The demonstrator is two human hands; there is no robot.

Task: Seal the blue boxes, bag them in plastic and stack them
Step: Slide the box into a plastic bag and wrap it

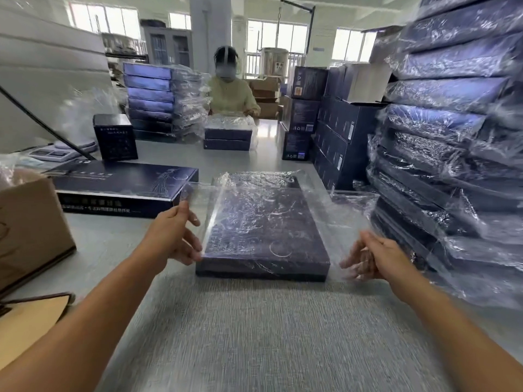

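Bagging: left hand (pixel 173 236) and right hand (pixel 379 258) pinched bag (pixel 348 216) mouth beside box (pixel 226 271); pulling evenly would avoid snagging corners.

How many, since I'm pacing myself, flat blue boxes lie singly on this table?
2: one box in the plastic bag held by the left hand and right hand; one unbagged box to its left. Stacks may hide more.

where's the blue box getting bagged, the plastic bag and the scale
blue box (pixel 254 236): head view, middle of its top face, seen through the plastic.
plastic bag (pixel 345 213): head view, loose right flap beside the box.
scale (pixel 53 154): head view, its white body at far left.
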